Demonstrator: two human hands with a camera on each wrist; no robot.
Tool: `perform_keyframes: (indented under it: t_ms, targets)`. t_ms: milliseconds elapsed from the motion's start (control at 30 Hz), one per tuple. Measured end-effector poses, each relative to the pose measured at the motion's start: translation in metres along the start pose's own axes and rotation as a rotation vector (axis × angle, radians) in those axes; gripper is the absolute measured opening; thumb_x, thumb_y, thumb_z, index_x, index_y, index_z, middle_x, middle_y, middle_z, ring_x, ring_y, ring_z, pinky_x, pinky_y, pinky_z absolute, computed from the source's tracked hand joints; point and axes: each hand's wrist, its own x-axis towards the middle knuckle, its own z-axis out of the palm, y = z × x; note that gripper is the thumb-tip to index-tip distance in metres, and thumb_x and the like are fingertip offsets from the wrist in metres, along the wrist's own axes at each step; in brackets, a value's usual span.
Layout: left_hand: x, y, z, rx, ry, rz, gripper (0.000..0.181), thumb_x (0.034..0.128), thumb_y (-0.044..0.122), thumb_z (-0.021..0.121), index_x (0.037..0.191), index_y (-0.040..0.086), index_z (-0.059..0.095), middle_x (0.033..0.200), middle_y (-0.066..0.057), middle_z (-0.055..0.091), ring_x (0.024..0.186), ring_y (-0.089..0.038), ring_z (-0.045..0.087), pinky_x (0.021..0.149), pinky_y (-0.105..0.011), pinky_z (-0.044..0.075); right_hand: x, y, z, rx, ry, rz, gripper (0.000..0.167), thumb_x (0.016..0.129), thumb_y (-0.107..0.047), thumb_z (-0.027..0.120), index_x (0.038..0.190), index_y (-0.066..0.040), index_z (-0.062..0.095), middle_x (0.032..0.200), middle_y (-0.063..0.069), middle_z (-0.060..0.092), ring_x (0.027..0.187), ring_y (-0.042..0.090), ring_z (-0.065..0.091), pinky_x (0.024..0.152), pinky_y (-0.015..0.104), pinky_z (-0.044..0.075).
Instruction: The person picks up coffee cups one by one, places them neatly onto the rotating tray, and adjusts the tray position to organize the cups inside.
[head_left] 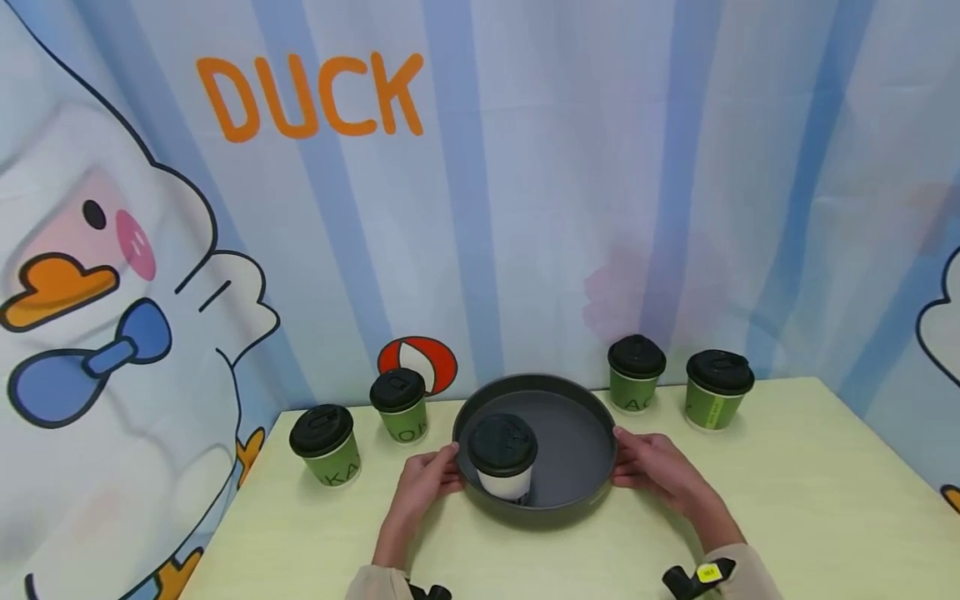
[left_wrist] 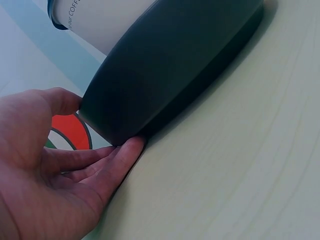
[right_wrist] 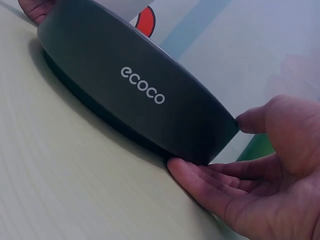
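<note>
plainly, both my hands are full: the thumb and fingers of my left hand (head_left: pixel 424 482) pinch one side of a round dark grey pan (head_left: pixel 576 450), and those of my right hand (head_left: pixel 660 468) pinch the side opposite. each thumb presses at the rim while the other fingers curl in under the bottom edge. the pan is between my hands and looks level; i can't tell whether its base touches the pale yellow table (head_left: pixel 795 500) anywhere. "ecoco" is printed on the wall facing me. inside, left of the middle and near the front, stands a white paper cup (head_left: pixel 504 462) with a black lid, upright. farther out, four green cups with black lids stand apart from the pan: the leftmost cup (head_left: pixel 326 447) and a second cup (head_left: pixel 400 407) behind it to my left, a third cup (head_left: pixel 636 375) and the rightmost cup (head_left: pixel 717 392) to my right. behind everything hangs a blue-striped cloth (head_left: pixel 536 208) with "duck" in orange letters.
</note>
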Motion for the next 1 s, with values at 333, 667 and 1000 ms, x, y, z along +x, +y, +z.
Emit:
perform_keyframes:
  t_ms: [333, 667, 1000]
  targets:
    - [0.000, -0.002, 0.001, -0.008, -0.004, 0.008, 0.056, 0.1054, 0.039, 0.058, 0.123, -0.015, 0.064, 0.100, -0.012, 0.073, 0.088, -0.016, 0.071, 0.082, -0.030, 0.062, -0.001, -0.001, -0.003, -0.027, -0.019, -0.003, 0.052, 0.110, -0.034, 0.051, 0.121, 0.017, 0.056, 0.095, 0.011, 0.066, 0.083, 0.018, 0.068, 0.082, 0.034, 0.063]
    - [-0.002, -0.002, 0.001, -0.007, -0.010, -0.007, 0.056, 0.1063, 0.039, 0.056, 0.123, -0.014, 0.064, 0.101, -0.012, 0.072, 0.086, -0.014, 0.070, 0.081, -0.029, 0.062, -0.006, 0.003, -0.014, -0.006, -0.128, 0.038, 0.054, 0.108, -0.034, 0.055, 0.120, 0.019, 0.060, 0.097, 0.014, 0.071, 0.087, 0.021, 0.071, 0.085, 0.036, 0.063]
    - [0.002, -0.002, 0.001, -0.004, -0.002, -0.015, 0.056, 0.1066, 0.039, 0.055, 0.123, -0.014, 0.064, 0.104, -0.014, 0.072, 0.086, -0.015, 0.069, 0.080, -0.028, 0.062, -0.003, 0.005, -0.005, -0.005, -0.046, -0.021, 0.055, 0.111, -0.036, 0.051, 0.118, 0.018, 0.058, 0.092, 0.010, 0.068, 0.082, 0.016, 0.070, 0.081, 0.033, 0.063]
